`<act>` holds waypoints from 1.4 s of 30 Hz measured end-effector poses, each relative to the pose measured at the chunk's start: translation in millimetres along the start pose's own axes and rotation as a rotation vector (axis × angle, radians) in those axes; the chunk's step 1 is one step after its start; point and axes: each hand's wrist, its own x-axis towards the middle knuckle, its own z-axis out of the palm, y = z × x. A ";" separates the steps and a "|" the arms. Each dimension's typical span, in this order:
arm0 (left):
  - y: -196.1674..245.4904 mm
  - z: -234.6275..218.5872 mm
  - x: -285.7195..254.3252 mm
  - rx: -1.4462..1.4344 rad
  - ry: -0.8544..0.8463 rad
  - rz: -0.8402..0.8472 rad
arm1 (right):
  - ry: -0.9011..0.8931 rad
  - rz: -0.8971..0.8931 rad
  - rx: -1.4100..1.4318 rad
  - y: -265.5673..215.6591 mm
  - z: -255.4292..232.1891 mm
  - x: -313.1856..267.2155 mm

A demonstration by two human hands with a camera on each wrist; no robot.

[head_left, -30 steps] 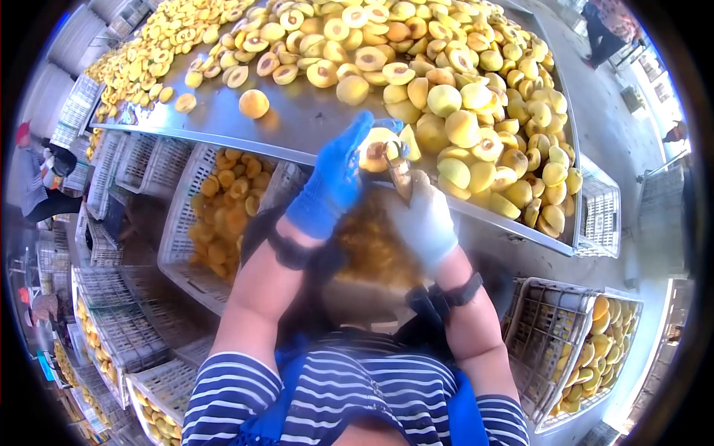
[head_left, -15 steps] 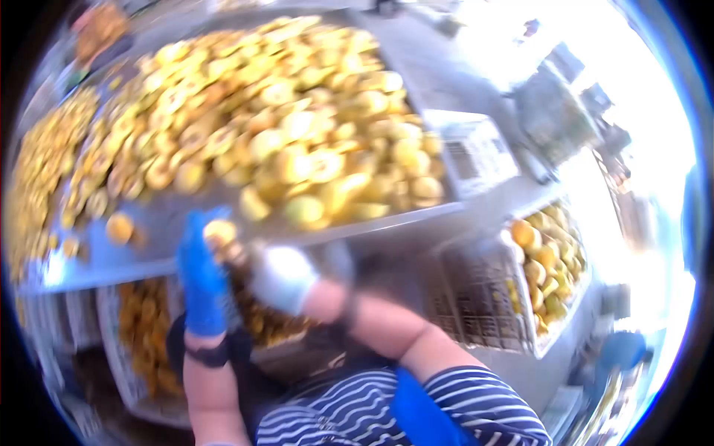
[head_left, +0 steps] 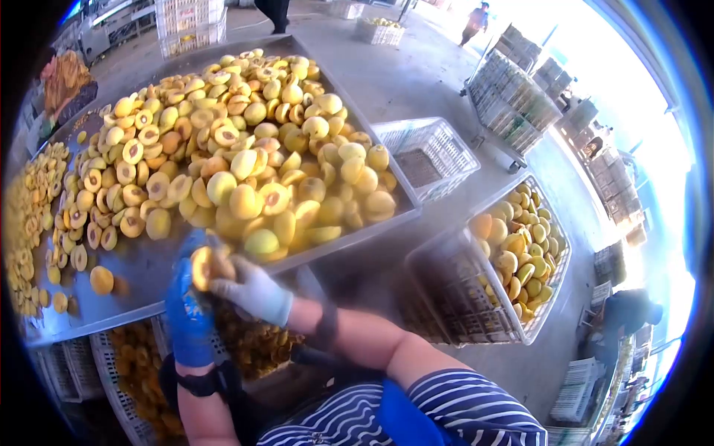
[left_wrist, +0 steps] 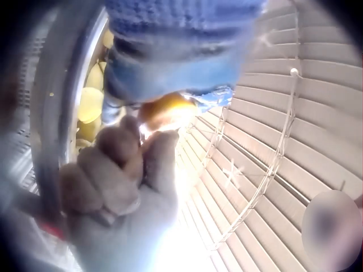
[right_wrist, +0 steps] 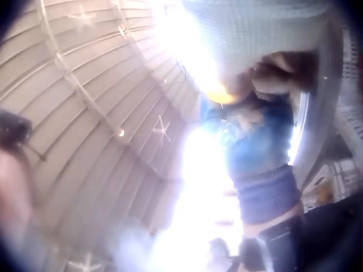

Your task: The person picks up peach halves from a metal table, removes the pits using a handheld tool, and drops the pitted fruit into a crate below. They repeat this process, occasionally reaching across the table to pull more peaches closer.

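Observation:
My left hand (head_left: 190, 305), in a blue glove, holds a halved yellow peach (head_left: 201, 267) upright at the near edge of the metal table. My right hand (head_left: 256, 290), in a white glove, is right against the peach from the right. Its fingers are curled in the left wrist view, around a short wooden-handled pitting tool that the hand mostly hides now. In that view the peach half (left_wrist: 167, 110) glows between the blue glove (left_wrist: 176, 56) and the white fingertips. The right wrist view shows a sliver of yellow peach (right_wrist: 218, 93) beside the blue glove (right_wrist: 249, 136).
Peach halves (head_left: 223, 136) are heaped over the metal table (head_left: 149, 279). A white crate (head_left: 446, 175) stands off its right corner; another crate (head_left: 476, 297), nearer, holds peach halves. Below my hands are crates of fruit (head_left: 256, 346). Stacked crates (head_left: 513, 93) stand on a trolley farther back.
The head view has swung to the right, so table and hands now appear further left. The wooden-handled tool, visible a second ago, is now mostly hidden; both hands stay together at the peach half.

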 end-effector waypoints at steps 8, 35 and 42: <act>-18.8 -47.5 1.0 0.214 -0.165 0.236 | 0.259 -0.517 -0.753 12.9 1.9 5.9; 14.6 3.2 -4.7 -0.035 0.172 -0.014 | 0.048 -0.248 -0.748 31.5 17.4 2.0; 30.5 -14.4 2.9 0.206 -0.088 0.122 | -0.190 -0.126 -0.351 28.6 17.3 -3.1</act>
